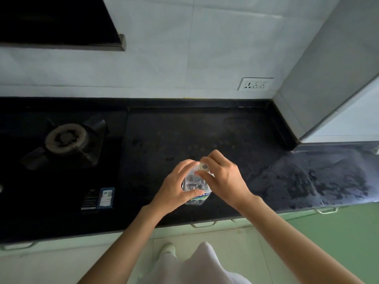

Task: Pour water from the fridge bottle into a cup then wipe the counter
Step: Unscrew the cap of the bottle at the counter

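A clear plastic water bottle (pixel 194 184) with a blue and green label stands upright on the black counter (pixel 184 130), near its front edge. My left hand (pixel 176 187) wraps around the bottle's body from the left. My right hand (pixel 221 177) pinches the bottle's cap (pixel 203 166) at the top with its fingertips. No cup and no cloth are in view.
A gas hob with one burner (pixel 65 138) lies to the left, with a sticker (pixel 105 197) at its front right corner. A wall socket (pixel 255 84) sits on the tiled wall behind. A grey cabinet side (pixel 320 68) rises at right. Drawer handles (pixel 203 224) line the counter front.
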Available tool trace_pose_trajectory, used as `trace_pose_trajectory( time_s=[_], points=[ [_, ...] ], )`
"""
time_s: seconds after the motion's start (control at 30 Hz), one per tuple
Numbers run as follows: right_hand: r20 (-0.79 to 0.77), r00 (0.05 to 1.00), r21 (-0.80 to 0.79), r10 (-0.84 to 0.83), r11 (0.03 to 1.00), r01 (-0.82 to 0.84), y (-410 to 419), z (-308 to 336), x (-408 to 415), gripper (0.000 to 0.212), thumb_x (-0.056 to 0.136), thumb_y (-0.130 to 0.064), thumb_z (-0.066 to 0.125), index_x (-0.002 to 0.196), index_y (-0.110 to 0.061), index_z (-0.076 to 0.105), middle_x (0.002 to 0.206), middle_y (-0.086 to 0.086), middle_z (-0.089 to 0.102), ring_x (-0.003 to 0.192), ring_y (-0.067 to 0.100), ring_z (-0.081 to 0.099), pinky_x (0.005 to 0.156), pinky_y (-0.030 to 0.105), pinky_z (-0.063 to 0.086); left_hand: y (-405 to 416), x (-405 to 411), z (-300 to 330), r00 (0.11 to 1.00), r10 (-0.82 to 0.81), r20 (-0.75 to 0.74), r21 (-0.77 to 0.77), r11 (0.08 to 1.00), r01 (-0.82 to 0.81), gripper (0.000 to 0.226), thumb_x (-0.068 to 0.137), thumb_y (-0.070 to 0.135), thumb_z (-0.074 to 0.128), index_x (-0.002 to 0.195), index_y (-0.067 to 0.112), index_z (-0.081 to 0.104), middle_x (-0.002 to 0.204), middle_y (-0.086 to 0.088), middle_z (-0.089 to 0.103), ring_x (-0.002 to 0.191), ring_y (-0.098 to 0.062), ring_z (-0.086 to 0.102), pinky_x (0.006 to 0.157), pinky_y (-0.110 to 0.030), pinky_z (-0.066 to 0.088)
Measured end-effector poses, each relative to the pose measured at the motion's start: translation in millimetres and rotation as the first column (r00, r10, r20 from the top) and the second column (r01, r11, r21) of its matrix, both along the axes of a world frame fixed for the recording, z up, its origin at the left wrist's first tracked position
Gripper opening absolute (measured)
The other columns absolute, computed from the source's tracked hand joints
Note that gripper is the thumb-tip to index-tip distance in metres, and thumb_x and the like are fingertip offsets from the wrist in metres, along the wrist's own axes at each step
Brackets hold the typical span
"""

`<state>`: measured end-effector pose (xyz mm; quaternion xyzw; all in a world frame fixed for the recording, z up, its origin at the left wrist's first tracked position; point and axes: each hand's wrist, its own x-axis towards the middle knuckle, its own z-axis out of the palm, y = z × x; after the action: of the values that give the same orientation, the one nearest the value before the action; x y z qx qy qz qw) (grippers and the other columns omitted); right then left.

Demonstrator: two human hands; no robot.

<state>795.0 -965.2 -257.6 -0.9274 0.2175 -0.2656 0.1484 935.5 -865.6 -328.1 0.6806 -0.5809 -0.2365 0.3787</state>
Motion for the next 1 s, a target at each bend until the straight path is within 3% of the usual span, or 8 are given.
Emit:
trace_pose_trajectory(
  time_s=[0.23, 0.4, 0.6, 0.67, 0.77, 0.83, 0.93, 1.0],
  points=[
    [-0.067, 0.993, -0.017, 0.098, 0.995, -0.099, -10, 2, -2, 0.02, 0.088, -0.022, 0.064, 0.096, -0.004, 0.065, 0.088, 0.007, 0.054, 0.064, 0.017, 0.054, 0.053, 0.032, 0.053, -1, -2, -2, 0.999, 0.027, -0.044, -0.006, 1.0, -0.027, 0.071, 0.079, 0.047, 0.071, 0.137, 0.044, 0.03, 0.147, 0.011, 0.037, 0.129, 0.0, 0.038, 0.097, -0.007, 0.032],
    [-0.121, 0.979, -0.008, 0.166, 0.986, -0.168, -14, 7, -2, 0.019, 0.09, -0.02, 0.064, 0.099, -0.003, 0.064, 0.091, 0.007, 0.054, 0.069, 0.018, 0.055, 0.059, 0.026, 0.053, 0, -1, -2, 0.998, 0.033, -0.048, -0.018, 0.999, -0.034, 0.072, 0.08, 0.042, 0.074, 0.134, 0.047, 0.027, 0.141, 0.022, 0.032, 0.125, 0.006, 0.035, 0.092, 0.0, 0.028],
    [-0.272, 0.915, -0.083, 0.298, 0.94, -0.331, -25, 17, -8, 0.023, 0.088, -0.012, 0.066, 0.111, -0.007, 0.064, 0.103, 0.006, 0.058, 0.088, 0.019, 0.058, 0.075, 0.025, 0.053, -2, 1, -1, 0.996, 0.01, -0.093, -0.012, 1.0, -0.011, 0.07, 0.079, 0.04, 0.075, 0.138, 0.034, 0.038, 0.14, 0.014, 0.041, 0.123, 0.001, 0.044, 0.09, -0.002, 0.038],
    [-0.262, 0.93, -0.063, 0.258, 0.957, -0.284, -23, 20, -10, 0.026, 0.087, -0.019, 0.069, 0.112, -0.013, 0.065, 0.104, 0.002, 0.06, 0.09, 0.016, 0.059, 0.075, 0.024, 0.052, -2, 0, 0, 0.996, 0.014, -0.094, -0.02, 1.0, -0.016, 0.069, 0.079, 0.039, 0.075, 0.135, 0.043, 0.035, 0.14, 0.016, 0.04, 0.122, 0.005, 0.043, 0.088, 0.0, 0.038],
    [-0.145, 0.989, 0.089, 0.034, 0.996, -0.021, -12, 17, -8, 0.033, 0.08, -0.034, 0.075, 0.105, -0.015, 0.066, 0.098, -0.003, 0.061, 0.077, 0.009, 0.057, 0.068, 0.021, 0.053, -2, 0, 0, 0.996, 0.026, -0.083, -0.026, 0.999, -0.028, 0.069, 0.079, 0.038, 0.076, 0.127, 0.055, 0.029, 0.14, 0.019, 0.037, 0.12, 0.014, 0.037, 0.085, 0.003, 0.034],
    [-0.135, 0.989, 0.095, -0.053, 0.993, 0.066, -7, 11, -3, 0.029, 0.078, -0.033, 0.077, 0.098, -0.015, 0.066, 0.092, -0.003, 0.061, 0.073, 0.011, 0.058, 0.063, 0.029, 0.056, -2, 0, -1, 0.995, 0.03, -0.09, -0.015, 0.999, -0.032, 0.069, 0.079, 0.038, 0.075, 0.128, 0.055, 0.028, 0.14, 0.02, 0.036, 0.121, 0.015, 0.037, 0.084, 0.004, 0.034],
    [-0.165, 0.986, 0.047, 0.02, 0.999, -0.012, -7, 9, 0, 0.024, 0.079, -0.02, 0.077, 0.098, -0.012, 0.066, 0.09, 0.0, 0.06, 0.075, 0.019, 0.06, 0.06, 0.037, 0.057, -2, 1, -1, 0.995, 0.026, -0.096, -0.014, 1.0, -0.027, 0.071, 0.079, 0.04, 0.075, 0.129, 0.056, 0.027, 0.138, 0.025, 0.034, 0.121, 0.013, 0.038, 0.083, 0.003, 0.036],
    [-0.208, 0.971, 0.034, 0.117, 0.993, -0.112, -13, 15, -4, 0.025, 0.079, -0.013, 0.076, 0.103, -0.012, 0.067, 0.095, 0.001, 0.062, 0.081, 0.019, 0.06, 0.068, 0.028, 0.055, -2, 1, -3, 0.995, 0.022, -0.098, -0.014, 1.0, -0.024, 0.071, 0.079, 0.039, 0.075, 0.131, 0.053, 0.029, 0.138, 0.024, 0.035, 0.121, 0.01, 0.039, 0.084, 0.002, 0.036]
  ],
)
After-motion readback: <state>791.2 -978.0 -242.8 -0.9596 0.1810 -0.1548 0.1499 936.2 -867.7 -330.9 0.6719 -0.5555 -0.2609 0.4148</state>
